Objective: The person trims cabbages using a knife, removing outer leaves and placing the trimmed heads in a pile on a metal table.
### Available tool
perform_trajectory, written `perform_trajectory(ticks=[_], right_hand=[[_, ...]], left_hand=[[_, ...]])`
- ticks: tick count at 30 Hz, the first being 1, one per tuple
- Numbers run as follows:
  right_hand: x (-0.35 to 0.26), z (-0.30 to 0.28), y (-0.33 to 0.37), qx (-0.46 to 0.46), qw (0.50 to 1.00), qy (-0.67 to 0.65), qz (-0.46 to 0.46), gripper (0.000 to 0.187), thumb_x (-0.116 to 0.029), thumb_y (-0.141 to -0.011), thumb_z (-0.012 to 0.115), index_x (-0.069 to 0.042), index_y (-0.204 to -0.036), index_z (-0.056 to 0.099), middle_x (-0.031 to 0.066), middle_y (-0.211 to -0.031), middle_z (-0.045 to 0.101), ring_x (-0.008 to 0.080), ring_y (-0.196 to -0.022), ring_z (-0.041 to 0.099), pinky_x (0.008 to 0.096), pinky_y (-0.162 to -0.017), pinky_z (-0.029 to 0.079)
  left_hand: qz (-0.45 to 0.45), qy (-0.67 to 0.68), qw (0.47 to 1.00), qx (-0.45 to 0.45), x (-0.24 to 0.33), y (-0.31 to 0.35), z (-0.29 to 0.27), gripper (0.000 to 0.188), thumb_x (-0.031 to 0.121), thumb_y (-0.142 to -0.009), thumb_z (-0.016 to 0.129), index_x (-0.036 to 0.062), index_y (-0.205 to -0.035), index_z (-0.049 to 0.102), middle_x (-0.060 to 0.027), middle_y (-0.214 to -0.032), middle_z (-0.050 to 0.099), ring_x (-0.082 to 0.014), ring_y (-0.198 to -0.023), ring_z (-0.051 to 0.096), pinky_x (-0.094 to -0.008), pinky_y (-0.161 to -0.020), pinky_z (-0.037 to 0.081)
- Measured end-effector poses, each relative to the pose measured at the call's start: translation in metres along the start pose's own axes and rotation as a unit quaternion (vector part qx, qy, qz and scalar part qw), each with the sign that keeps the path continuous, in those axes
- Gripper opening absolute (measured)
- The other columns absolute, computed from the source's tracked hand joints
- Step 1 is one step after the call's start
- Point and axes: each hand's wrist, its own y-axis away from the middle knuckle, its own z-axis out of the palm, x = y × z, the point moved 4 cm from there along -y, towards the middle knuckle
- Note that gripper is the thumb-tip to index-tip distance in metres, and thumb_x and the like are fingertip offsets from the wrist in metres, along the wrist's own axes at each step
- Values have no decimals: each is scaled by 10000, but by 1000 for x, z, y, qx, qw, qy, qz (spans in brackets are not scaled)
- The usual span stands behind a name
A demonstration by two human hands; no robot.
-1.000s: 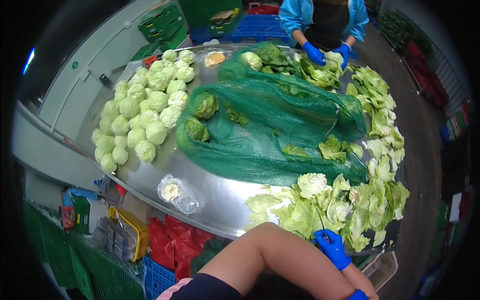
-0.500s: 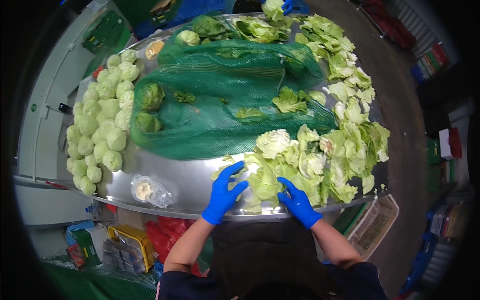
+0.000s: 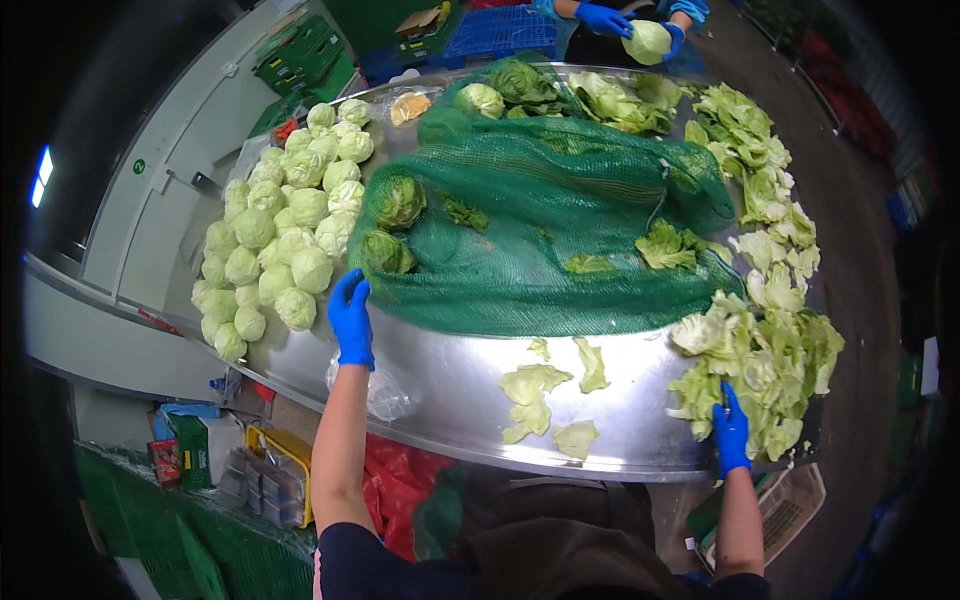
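Right hand [image 3: 731,432] in blue glove, forearm up from lower edge, fingers flat & spread on the heap of loose pale-green lettuce leaves [image 3: 765,365] at right end of the shiny curved steel bench [image 3: 450,385]; grip open, pressing on leaves, not closed round anything.

Left hand [image 3: 351,318] also blue-gloved, arm stretched well fwd & leftward, fingers pointing up-away, tips touching near-left edge of the big green mesh net sack [image 3: 540,230]; grip loosely open, whether pinching the mesh can't tell.

Few stray torn leaves [image 3: 545,395] on bare steel betw. the hands. Crumpled clear plastic bag [image 3: 380,390] at bench edge just beside left forearm.

Sack lying flat mid-bench, long axis left-right, mouth end toward left; inside it two dark-green lettuce heads [image 3: 392,225] near left end plus leaf scraps.

Left of sack, pile of trimmed pale round lettuce heads [image 3: 280,235], touching each other.

Far end: more untrimmed heads & leaves [image 3: 590,95]. Another person's blue-gloved hands [image 3: 640,25] holding a pale head.
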Motion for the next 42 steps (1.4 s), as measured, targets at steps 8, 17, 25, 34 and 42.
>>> perform_trajectory(ticks=[8, 17, 25, 34, 42], right_hand=[[-18, -16, -31, 156, 979, -109, 75, 477, -42, -919, 546, -93, -1387, 469, -15, -932, 572, 57, -653, 391, 225, -545, 363], [-57, 65, 27, 142, 985, -72, 61, 489, -80, -932, 543, -65, -1406, 424, 70, -959, 596, 105, -735, 503, 253, -666, 447], [-60, 67, 33, 113, 974, -105, 164, 311, -72, -934, 531, -56, -1243, 568, 32, -855, 601, 82, -671, 492, 236, -616, 424], [-77, 65, 23, 132, 983, -46, 122, 309, -156, -891, 593, -101, -1194, 587, 161, -912, 663, 220, -768, 630, 347, -712, 499], [-71, 57, 25, 142, 982, -43, 120, 331, -207, -864, 623, -136, -1185, 589, 140, -733, 617, 270, -637, 586, 379, -631, 478]], left_hand=[[128, -226, 962, -81, 7, -80, 104, 416, 321, -889, 622, -21, -1125, 643, -181, -1034, 668, -287, -983, 628, -361, -905, 466], [-21, -490, 861, -137, -40, -156, 39, 566, 492, -869, 515, -14, -1086, 646, -278, -1053, 636, -406, -1003, 612, -472, -844, 463], [-110, -396, 879, -241, 0, -109, 67, 711, 508, -701, 763, -58, -1107, 623, -225, -1060, 636, -324, -1059, 602, -423, -905, 462], [-51, -190, 884, -423, 0, -17, 116, 917, 230, -603, 846, -26, -1363, 402, -166, -1253, 545, -290, -1132, 548, -392, -960, 458], [25, 32, 927, -372, 112, 54, 162, 931, 180, -600, 814, 22, -1407, 379, -142, -1341, 482, -286, -1198, 509, -395, -998, 442]])
